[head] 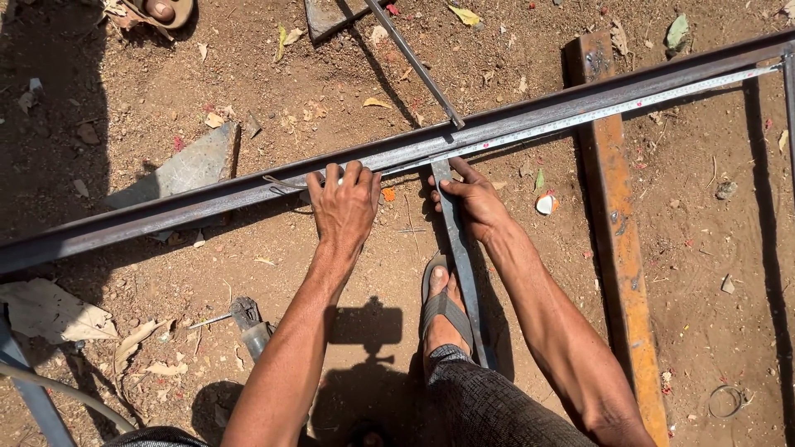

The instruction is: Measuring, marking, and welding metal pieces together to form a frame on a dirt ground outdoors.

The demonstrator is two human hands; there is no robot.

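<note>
Left hand (344,203) clenches the tape case on the long steel bar (207,203); right hand (472,199) grasps the flat strip (460,248); a loosened grip could let the measuring tape (596,112) snap back.

**Bars, tape and hands on the ground**

A long steel bar (207,203) runs across the dirt ground (704,273) from near left to far right. A tape measure (613,109) lies along its right half. The left hand (344,203) rests on the bar left of the right hand (472,203), which sits on a flat strip (460,257) reaching nearward beside a sandalled foot (445,310). A thin rod (414,62) extends far from the bar. A beam (617,232) lies under the bar at right. A hammer (248,324) lies near left.
</note>
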